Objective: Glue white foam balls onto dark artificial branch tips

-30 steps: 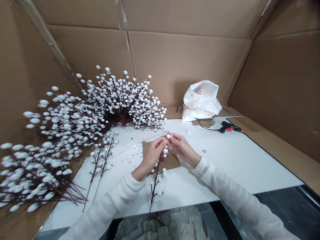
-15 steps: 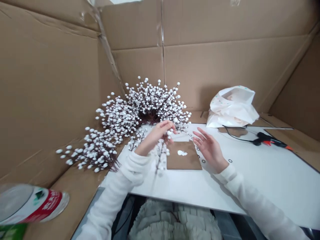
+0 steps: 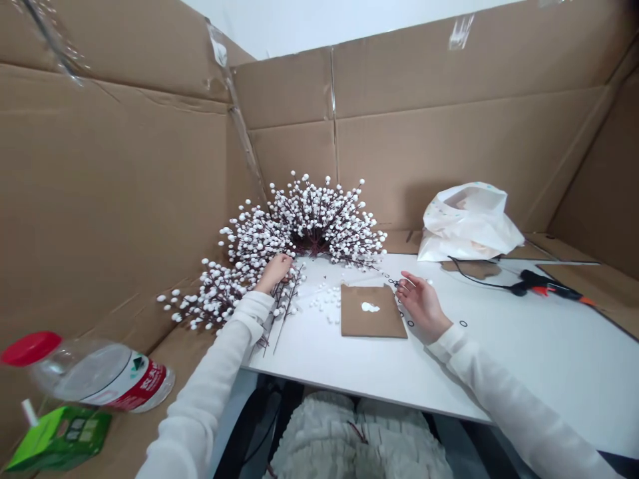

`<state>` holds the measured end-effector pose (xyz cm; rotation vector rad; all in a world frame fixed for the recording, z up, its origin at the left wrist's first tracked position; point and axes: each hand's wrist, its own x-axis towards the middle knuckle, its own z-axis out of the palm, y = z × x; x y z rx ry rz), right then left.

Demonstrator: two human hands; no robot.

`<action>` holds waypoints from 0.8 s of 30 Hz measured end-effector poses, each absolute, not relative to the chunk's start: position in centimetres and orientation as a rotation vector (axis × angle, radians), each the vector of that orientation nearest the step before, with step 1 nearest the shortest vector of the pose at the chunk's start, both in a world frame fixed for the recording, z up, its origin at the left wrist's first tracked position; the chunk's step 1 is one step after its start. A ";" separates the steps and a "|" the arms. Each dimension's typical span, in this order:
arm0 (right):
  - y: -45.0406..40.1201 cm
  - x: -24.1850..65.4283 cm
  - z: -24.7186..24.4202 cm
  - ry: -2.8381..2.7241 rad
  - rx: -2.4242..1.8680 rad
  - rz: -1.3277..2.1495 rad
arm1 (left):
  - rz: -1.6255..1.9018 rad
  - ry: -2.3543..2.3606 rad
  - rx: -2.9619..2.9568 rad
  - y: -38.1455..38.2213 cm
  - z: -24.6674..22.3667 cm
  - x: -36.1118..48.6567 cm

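My left hand is closed at the near edge of the berry branches, its fingertips together on an artificial white-berry branch; the exact grip is partly hidden. Thin dark stems stretch from there toward the table's front left. Behind it fans a large bunch of white-berry branches, with another bunch lower left. My right hand is held palm inward with fingers parted and slightly curled, nothing in it. It hovers beside a brown cardboard square that bears a white patch.
Loose white berries lie left of the cardboard square. A white plastic bag stands at the back right, near a black and orange corded tool. A red-capped bottle and green drink carton sit left. Cardboard walls surround the table.
My left hand has moved left with the berry branch, from beside the cardboard square to the other branches. My right hand stays nearly in place. The view has shifted, showing more of the bottle and carton.
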<state>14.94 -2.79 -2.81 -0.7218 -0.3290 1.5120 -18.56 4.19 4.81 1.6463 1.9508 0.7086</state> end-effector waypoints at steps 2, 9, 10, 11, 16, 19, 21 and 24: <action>-2.7 15.0 -2.8 -0.337 -0.721 1.509 | 0.685 2.048 1.696 4.5 4.8 -18.8; -2.5 14.9 -2.9 -0.377 -0.754 1.516 | 0.542 2.180 1.813 3.8 6.1 -17.7; -2.4 14.9 -2.9 -0.381 -0.757 1.513 | 0.536 2.178 1.825 3.6 6.2 -17.6; -2.4 15.0 -2.9 -0.386 -0.760 1.509 | 0.534 2.173 1.837 3.4 6.4 -17.5; -2.1 15.1 -2.8 -0.416 -0.775 1.469 | 0.571 2.071 1.899 1.1 8.9 -17.0; -2.0 15.2 -3.1 -0.449 -0.779 1.470 | 0.833 1.911 1.833 -2.8 11.8 -15.5; -1.9 15.1 -3.3 -0.460 -0.783 1.477 | 1.164 1.792 1.797 -6.6 13.6 -13.8; -1.6 15.1 -2.9 -0.462 -0.790 1.459 | 1.550 1.660 1.822 -12.5 14.7 -11.1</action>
